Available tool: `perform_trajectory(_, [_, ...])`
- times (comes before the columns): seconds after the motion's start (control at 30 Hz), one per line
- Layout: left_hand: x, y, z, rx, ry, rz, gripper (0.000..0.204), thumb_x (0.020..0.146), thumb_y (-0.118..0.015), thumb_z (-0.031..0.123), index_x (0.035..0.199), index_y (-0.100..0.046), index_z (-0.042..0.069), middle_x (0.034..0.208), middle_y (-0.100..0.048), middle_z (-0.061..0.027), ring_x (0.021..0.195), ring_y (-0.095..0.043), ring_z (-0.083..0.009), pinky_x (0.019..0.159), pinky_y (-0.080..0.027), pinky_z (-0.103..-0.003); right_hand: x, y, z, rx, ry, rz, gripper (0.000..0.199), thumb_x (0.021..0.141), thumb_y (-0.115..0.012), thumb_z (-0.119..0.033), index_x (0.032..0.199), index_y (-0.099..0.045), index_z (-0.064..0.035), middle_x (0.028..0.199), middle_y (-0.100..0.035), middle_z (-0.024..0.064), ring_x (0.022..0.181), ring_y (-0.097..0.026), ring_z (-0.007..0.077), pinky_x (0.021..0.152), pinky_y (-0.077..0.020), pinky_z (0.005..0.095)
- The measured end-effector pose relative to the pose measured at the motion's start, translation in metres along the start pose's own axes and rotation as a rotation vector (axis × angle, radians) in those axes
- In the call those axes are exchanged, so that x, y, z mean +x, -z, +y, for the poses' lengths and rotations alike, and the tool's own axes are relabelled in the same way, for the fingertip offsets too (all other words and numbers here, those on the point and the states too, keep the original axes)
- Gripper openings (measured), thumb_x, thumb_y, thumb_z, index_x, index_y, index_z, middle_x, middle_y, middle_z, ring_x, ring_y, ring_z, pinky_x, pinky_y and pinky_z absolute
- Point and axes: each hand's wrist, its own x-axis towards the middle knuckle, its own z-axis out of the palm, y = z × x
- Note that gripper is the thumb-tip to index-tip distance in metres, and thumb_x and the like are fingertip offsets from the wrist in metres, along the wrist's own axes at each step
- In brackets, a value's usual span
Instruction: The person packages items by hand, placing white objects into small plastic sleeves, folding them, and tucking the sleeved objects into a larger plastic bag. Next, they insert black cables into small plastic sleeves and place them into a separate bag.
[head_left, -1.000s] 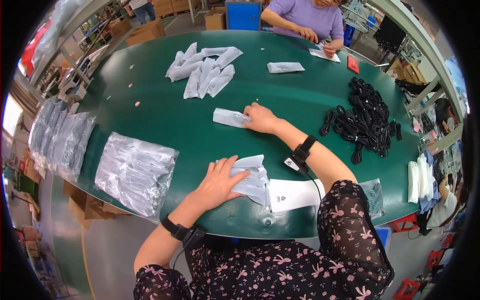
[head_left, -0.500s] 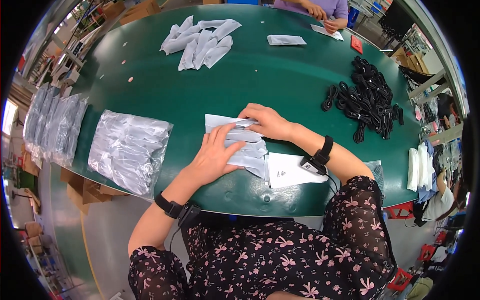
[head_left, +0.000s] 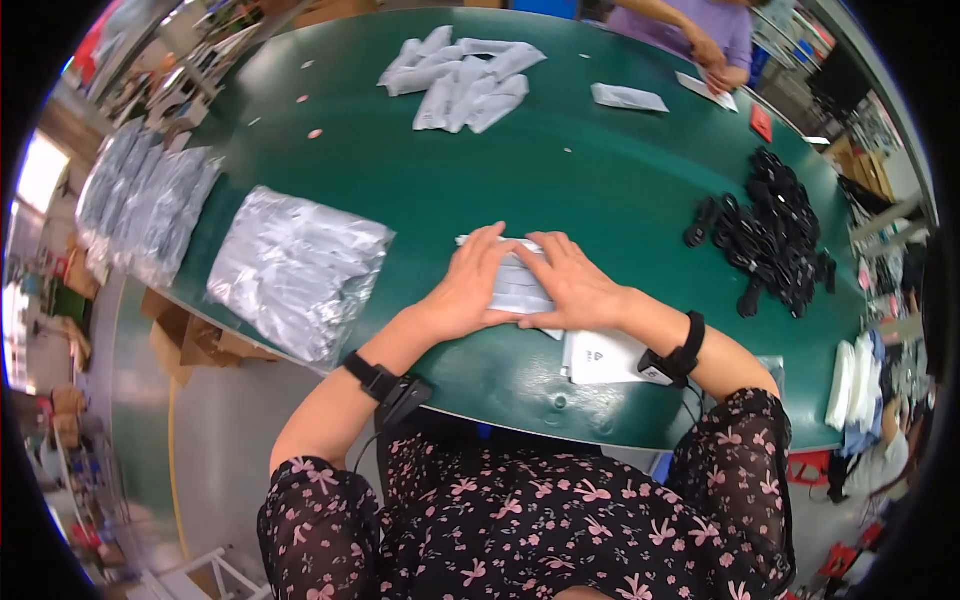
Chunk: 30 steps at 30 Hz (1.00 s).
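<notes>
Between my palms lies a row of grey-white packets (head_left: pixel 518 287), slim and side by side on the green table. My left hand (head_left: pixel 468 287) rests flat along their left side, fingers stretched forward. Over their right part my right hand (head_left: pixel 578 287) lies flat, thumb angled toward the left one. Much of the packets is hidden beneath both hands. A stack of white paper sleeves (head_left: pixel 605 358) sits just under my right wrist.
To the left are a clear bag of packets (head_left: pixel 298 270) and more bagged packets (head_left: pixel 150 205). Loose packets (head_left: pixel 465 80) lie at the far side. Coiled black cables (head_left: pixel 775 235) are heaped on the right. Across the table, a person's hands (head_left: pixel 715 70) hold a white sleeve.
My right hand has come down from the packets' far edge to lie over their right part. My left hand has shifted to their left side. The whole view has swung slightly.
</notes>
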Motion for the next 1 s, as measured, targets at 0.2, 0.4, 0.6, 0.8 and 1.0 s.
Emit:
perform_trajectory(0.2, [-0.004, 0.002, -0.003, 0.044, 0.054, -0.090, 0.097, 0.074, -0.080, 0.025, 0.147, -0.022, 0.000, 0.143, -0.030, -0.0268, 0.133, -0.030, -0.0466, 0.111, -0.029, -0.052, 0.006, -0.004, -0.008, -0.064, 0.081, -0.010, 0.094, 0.069, -0.080, -0.036, 0.140, -0.034, 0.0050, 0.134, -0.036, 0.0323, 0.123, -0.038, 0.0462, 0.103, -0.0360, 0.0498])
perform_trajectory(0.4, [0.002, 0.004, -0.007, 0.131, 0.033, -0.106, 0.090, 0.080, -0.074, 0.025, 0.148, -0.021, -0.001, 0.141, -0.033, -0.0265, 0.131, -0.033, -0.0447, 0.111, -0.029, -0.052, 0.012, -0.015, -0.001, -0.131, 0.062, 0.119, 0.082, 0.069, -0.076, -0.019, 0.138, -0.037, 0.0028, 0.126, -0.040, 0.0301, 0.113, -0.043, 0.0436, 0.095, -0.0385, 0.0491])
perform_trajectory(0.6, [-0.018, 0.038, 0.015, 0.188, 0.119, -0.112, 0.077, 0.080, -0.073, 0.025, 0.141, -0.035, -0.002, 0.140, -0.037, -0.0227, 0.131, -0.036, -0.0379, 0.111, -0.028, -0.050, 0.016, -0.011, -0.002, -0.131, 0.089, 0.128, 0.079, 0.071, -0.075, -0.016, 0.139, -0.038, 0.0011, 0.123, -0.042, 0.0289, 0.108, -0.045, 0.0417, 0.092, -0.0393, 0.0481])
perform_trajectory(0.8, [-0.078, 0.093, -0.001, 0.855, 0.110, 0.008, 0.054, 0.079, -0.072, 0.023, 0.129, -0.054, 0.009, 0.138, -0.044, -0.0190, 0.127, -0.039, -0.0367, 0.102, -0.034, -0.050, 0.016, -0.014, -0.008, -0.152, 0.018, 0.109, 0.080, 0.075, -0.074, -0.018, 0.142, -0.035, 0.0002, 0.125, -0.042, 0.0283, 0.107, -0.045, 0.0413, 0.095, -0.0388, 0.0474])
perform_trajectory(1.0, [-0.073, 0.092, -0.047, 0.774, 0.383, 0.197, 0.047, 0.077, -0.072, 0.018, 0.122, -0.059, 0.012, 0.121, -0.050, -0.0180, 0.116, -0.046, -0.0363, 0.091, -0.043, -0.046, 0.017, -0.018, -0.009, -0.178, 0.029, 0.149, 0.080, 0.074, -0.074, -0.020, 0.141, -0.036, 0.0008, 0.122, -0.044, 0.0284, 0.106, -0.045, 0.0402, 0.092, -0.0390, 0.0470])
